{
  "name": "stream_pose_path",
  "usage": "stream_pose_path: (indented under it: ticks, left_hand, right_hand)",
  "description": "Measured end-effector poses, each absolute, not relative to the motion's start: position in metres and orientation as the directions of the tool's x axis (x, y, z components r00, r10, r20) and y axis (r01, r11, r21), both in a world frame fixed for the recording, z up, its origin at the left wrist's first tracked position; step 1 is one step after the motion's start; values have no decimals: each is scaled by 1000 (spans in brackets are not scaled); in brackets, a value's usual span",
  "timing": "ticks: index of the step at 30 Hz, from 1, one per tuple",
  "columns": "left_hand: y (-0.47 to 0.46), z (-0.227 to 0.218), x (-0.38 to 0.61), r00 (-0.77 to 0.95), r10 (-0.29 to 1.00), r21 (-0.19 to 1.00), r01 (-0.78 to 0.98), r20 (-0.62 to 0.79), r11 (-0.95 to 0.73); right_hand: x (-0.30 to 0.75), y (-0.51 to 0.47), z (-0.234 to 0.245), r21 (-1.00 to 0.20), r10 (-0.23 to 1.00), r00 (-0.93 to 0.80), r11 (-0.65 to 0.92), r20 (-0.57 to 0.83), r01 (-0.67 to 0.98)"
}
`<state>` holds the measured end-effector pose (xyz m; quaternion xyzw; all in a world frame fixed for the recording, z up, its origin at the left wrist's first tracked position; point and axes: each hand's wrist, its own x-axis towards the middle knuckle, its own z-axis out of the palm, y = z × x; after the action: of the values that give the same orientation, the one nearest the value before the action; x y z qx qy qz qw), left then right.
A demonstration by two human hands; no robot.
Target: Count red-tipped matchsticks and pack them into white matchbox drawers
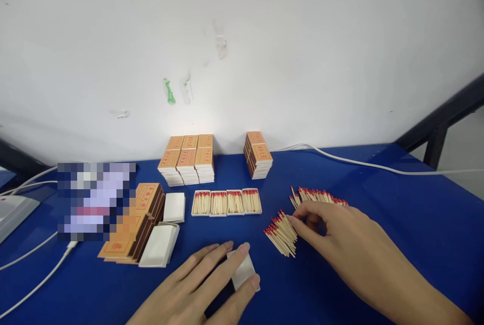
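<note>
Near the counter's (378,183) front edge, the left hand (204,284) lies palm down, its fingers and thumb closed on a small white tray (243,270) set diagonally. The right hand (340,234) reaches in from the right front, flat and loosely spread, with its fingertips on a bundle of matches (282,234); whether it grips them is unclear. The matches lie slantwise, red heads toward the left edge.
</note>
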<state>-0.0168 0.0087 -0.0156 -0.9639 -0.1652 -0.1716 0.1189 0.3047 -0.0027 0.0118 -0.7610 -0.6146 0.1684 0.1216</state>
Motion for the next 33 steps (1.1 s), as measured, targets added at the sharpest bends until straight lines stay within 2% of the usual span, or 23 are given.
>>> stream_pose_path:
  ticks: [6, 16, 23, 27, 30, 33]
  left_hand:
    - [9, -20, -16, 877, 288, -169, 373, 384, -912]
    - [9, -16, -16, 879, 284, -172, 370, 383, -913]
    - [10, -14, -17, 901, 265, -224, 353, 345, -908]
    - [9, -18, -19, 899, 265, -216, 352, 348, -911]
    - [9, -18, -20, 892, 278, -193, 361, 356, -912]
    - [10, -17, -19, 903, 265, -221, 350, 340, -910]
  right_hand:
    - [303, -4, 11, -414, 977, 180, -213, -118, 885]
    - [300, -1, 11, -378, 966, 209, -251, -149, 891]
    - [304, -3, 7, -446, 979, 148, -197, -143, 873]
    - [307, -3, 4, -458, 978, 139, -197, -158, 867]
    - [309, -2, 5, -455, 977, 134, -198, -169, 868]
    - [311, -1, 8, -415, 974, 185, -224, -133, 882]
